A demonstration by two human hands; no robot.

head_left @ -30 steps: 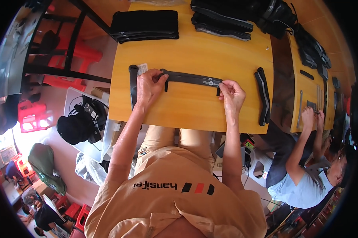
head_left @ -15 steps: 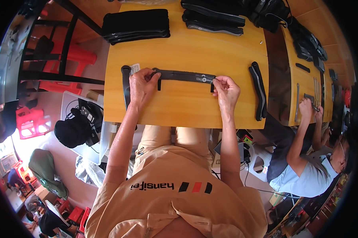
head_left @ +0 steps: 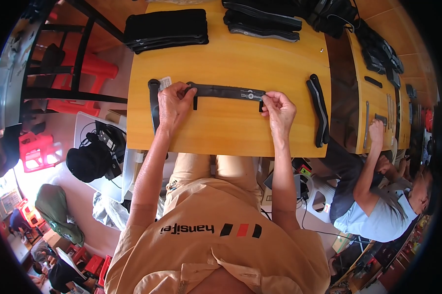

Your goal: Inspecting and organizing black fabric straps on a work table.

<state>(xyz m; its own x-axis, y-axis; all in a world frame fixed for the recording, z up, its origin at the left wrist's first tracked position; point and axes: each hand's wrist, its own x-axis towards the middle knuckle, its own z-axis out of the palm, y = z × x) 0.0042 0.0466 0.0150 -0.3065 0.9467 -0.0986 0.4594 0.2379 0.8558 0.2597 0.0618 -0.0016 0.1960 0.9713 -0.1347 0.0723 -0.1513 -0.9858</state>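
Observation:
A dark grey fabric strap with a white print near its right end is stretched level just over the table. My left hand pinches its left end between thumb and fingers. Its right end is gripped by my right hand, thumb against the forefinger. A short black tab hangs beside the left fingers, and a second black tab hangs by the right fingertips. Close to my left wrist lies another dark band, partly behind the hand, with a white label next to it.
On the wooden table, a folded black strap with a grey edge lies at the right. Two black fabric stacks stand at the far side. A white bin with black items is left; a co-worker sits right.
My hands and the strap stay almost in place; the whole view has shifted slightly. At the other table, one of the co-worker's hands has dropped away from the work.

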